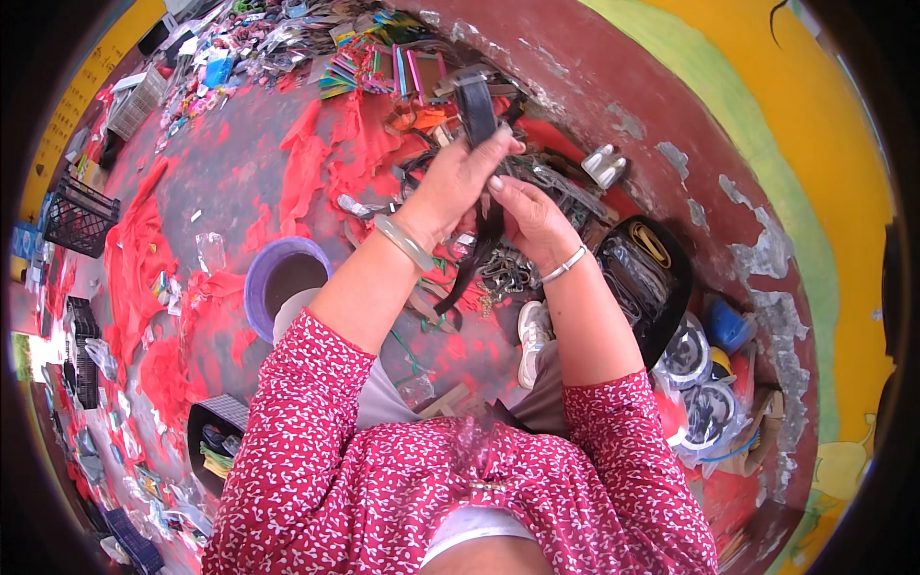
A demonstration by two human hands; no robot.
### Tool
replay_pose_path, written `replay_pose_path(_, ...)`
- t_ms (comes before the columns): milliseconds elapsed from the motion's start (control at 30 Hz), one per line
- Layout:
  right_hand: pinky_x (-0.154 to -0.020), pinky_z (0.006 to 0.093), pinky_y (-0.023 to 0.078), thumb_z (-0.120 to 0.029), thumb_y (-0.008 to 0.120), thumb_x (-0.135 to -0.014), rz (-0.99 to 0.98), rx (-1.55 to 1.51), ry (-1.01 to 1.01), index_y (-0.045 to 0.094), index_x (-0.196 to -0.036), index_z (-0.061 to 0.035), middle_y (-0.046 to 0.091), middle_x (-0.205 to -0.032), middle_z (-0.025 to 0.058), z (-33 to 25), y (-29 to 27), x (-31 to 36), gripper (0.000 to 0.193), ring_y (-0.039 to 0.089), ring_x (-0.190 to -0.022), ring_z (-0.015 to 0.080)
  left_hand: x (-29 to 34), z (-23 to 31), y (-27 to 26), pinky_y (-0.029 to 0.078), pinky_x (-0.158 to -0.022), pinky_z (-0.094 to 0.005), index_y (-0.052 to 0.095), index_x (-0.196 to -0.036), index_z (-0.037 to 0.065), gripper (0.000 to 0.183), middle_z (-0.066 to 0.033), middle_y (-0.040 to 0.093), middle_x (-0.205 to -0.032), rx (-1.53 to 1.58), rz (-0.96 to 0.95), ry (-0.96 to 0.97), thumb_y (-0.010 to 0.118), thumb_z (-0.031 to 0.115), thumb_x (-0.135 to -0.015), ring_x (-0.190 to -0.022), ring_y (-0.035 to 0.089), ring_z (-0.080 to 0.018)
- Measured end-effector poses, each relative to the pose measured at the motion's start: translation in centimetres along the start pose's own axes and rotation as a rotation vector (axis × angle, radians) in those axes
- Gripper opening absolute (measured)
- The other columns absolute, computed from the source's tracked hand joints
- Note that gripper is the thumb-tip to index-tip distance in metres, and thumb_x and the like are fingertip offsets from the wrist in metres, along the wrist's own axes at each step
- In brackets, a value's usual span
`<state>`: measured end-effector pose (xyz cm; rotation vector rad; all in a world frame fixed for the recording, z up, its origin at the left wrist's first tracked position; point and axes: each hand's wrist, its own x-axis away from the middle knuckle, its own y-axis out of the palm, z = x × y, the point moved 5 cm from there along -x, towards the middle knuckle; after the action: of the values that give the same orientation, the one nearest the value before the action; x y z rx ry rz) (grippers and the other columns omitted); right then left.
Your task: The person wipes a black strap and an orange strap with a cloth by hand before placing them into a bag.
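A black belt [475,107] is held up in front of me, its folded or wide end pointing away and a loose end hanging below my hands. My left hand [458,182], with a pale bangle at the wrist, is closed round its middle. Close beside it, my right hand [535,218], wearing a silver bracelet, pinches the belt just under the left fingers. Some fingertips are hidden behind the belt. Under and beyond my hands lies a tangled heap of dark straps [565,192], partly covered by my arms. A white shoe [533,340] shows below my right forearm.
A purple bucket [257,287] stands left of my left arm. At right, a black tub [677,297] holds rolled belts near the peeling red wall [661,125]. Plastic-wrapped round items [707,414] lie below it. Red cloth scraps [139,268], a black crate [81,216] and bright clutter cover the floor.
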<state>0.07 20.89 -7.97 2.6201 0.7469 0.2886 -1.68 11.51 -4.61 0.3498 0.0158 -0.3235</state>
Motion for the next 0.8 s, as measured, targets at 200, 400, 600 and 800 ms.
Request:
replay_pose_path(200,-0.082,0.026,0.041,-0.031,0.057,-0.086,-0.018,0.268,-0.106,0.053,-0.109,-0.0029,0.057,-0.092,0.0024,0.9,1.0,0.0,0.036,0.052,-0.091,0.0105,-1.0,2.6,-2.4,0.036,-0.095,-0.041,0.052,-0.108,0.002,0.047,-0.0179,0.056,-0.111,0.653,-0.054,-0.031,0.041,0.044,-0.091,-0.113,0.048,-0.027)
replay_pose_path(400,-0.062,0.0243,0.045,-0.02,0.052,-0.089,-0.028,0.223,-0.101,0.056,-0.099,-0.0026,0.058,-0.075,0.0008,1.0,1.1,-0.4,0.02,0.054,-0.069,0.0085,-0.1,4.8,-2.1,0.033,-0.099,-0.0463,0.047,-0.116,-0.002,0.051,-0.0197,0.049,-0.122,0.698,-0.221,0.041,0.037,0.043,-0.092,-0.118,0.044,-0.0328)
replay_pose_path(600,-0.057,0.0235,0.043,-0.013,0.054,-0.087,-0.089,0.341,-0.025,0.053,-0.087,-0.0037,0.054,-0.068,-0.0005,2.9,1.5,-1.0,0.01,0.051,-0.06,0.0091,-0.6,4.4,-4.0,0.048,-0.079,-0.0413,0.05,-0.106,0.003,0.043,-0.0091,0.059,-0.086,0.752,-0.138,0.159,0.045,0.042,-0.09,-0.081,0.058,-0.023)
replay_pose_path(800,-0.055,0.0255,0.044,-0.014,0.063,-0.08,-0.023,0.64,0.11,0.051,-0.096,-0.004,0.053,-0.07,0.0012,2.8,2.0,-0.6,0.022,0.051,-0.06,0.0095,-0.8,6.0,-9.0,0.037,-0.052,-0.0275,0.048,-0.101,0.006,0.024,0.0003,0.04,-0.065,0.411,0.333,0.353,0.054,0.026,-0.089,-0.053,0.039,-0.0105)
